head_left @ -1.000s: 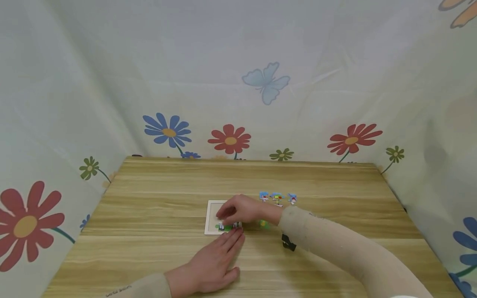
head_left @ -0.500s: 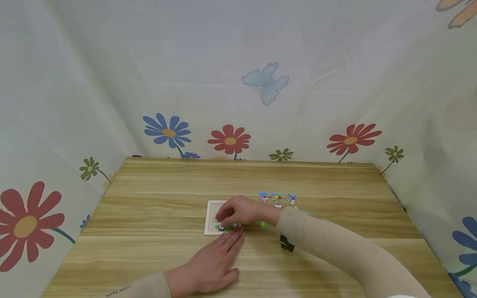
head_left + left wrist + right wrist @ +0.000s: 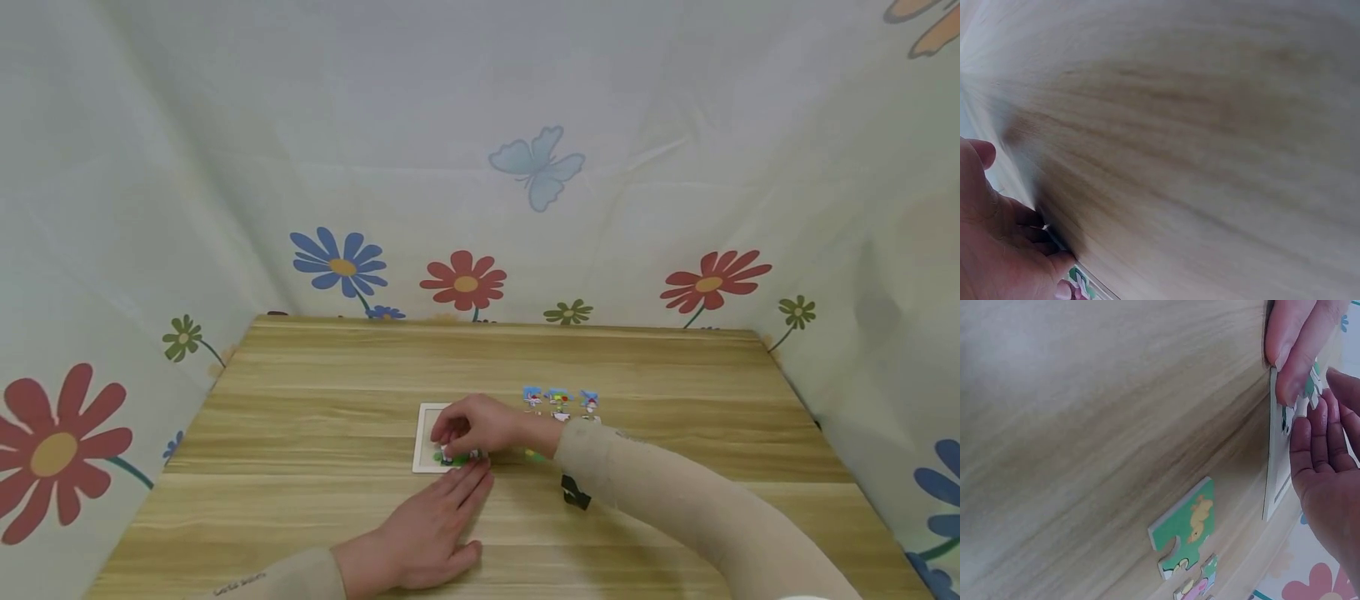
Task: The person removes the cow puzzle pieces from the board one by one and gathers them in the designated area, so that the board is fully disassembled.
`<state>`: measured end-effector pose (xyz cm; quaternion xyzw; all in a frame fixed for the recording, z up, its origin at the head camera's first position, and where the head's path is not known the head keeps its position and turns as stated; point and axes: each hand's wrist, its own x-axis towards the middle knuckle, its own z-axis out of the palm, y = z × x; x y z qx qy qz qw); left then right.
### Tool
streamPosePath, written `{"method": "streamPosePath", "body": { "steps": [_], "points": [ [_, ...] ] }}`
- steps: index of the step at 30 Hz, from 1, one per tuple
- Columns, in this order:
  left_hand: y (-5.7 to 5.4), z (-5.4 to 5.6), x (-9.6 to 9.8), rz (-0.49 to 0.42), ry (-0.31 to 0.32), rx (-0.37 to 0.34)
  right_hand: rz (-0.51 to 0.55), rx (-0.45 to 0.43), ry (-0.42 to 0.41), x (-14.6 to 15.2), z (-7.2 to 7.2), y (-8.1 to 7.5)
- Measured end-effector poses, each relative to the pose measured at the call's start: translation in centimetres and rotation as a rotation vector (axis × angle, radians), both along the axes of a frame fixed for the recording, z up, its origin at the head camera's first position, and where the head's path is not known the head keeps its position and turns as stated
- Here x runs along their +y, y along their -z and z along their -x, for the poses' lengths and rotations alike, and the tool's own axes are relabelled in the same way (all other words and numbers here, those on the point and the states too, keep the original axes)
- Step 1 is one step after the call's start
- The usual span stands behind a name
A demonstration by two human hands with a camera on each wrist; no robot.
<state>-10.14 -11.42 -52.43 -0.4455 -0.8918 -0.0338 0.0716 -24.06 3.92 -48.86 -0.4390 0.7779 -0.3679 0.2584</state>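
Note:
A white-rimmed puzzle tray (image 3: 417,437) lies on the table with green puzzle pieces (image 3: 461,460) along its near side. My right hand (image 3: 483,423) is over the tray, fingers curled. In the right wrist view its thumb and fingers pinch a green-and-white puzzle piece (image 3: 1314,386), tilted up from the tray. My left hand (image 3: 431,525) lies palm down with fingers outstretched, their tips at the tray's near right corner. In the left wrist view, the left hand (image 3: 1004,250) is at the tray's edge. The right hand hides much of the tray's right part.
Several loose puzzle pieces (image 3: 558,397) lie right of the tray, partly behind the right forearm. A green piece with a yellow animal (image 3: 1185,525) shows in the right wrist view. A black object (image 3: 575,492) sits beneath the right sleeve. A flowered curtain (image 3: 360,167) surrounds the table.
My right hand's fingers have shifted slightly left over the tray, and the pinched piece has turned a little. The black object has moved slightly left with the forearm. The left hand stays still.

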Motion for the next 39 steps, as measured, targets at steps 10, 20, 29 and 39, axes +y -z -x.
{"method": "streamPosePath", "body": {
  "steps": [10,20,29,39],
  "points": [
    [0.0,-0.2,0.1,0.000,-0.002,0.024,0.022,0.040,0.007,-0.5,-0.3,0.3],
    [0.2,-0.1,0.2,0.003,-0.006,0.025,0.050,-0.027,0.051,-0.5,-0.4,0.0],
    [0.0,-0.1,0.2,0.019,-0.015,-0.002,0.130,-0.228,0.180,0.4,0.2,-0.4],
    [0.1,-0.2,0.3,0.021,-0.013,0.010,0.211,-0.297,0.263,2.0,0.8,-1.1]
  ]
}}
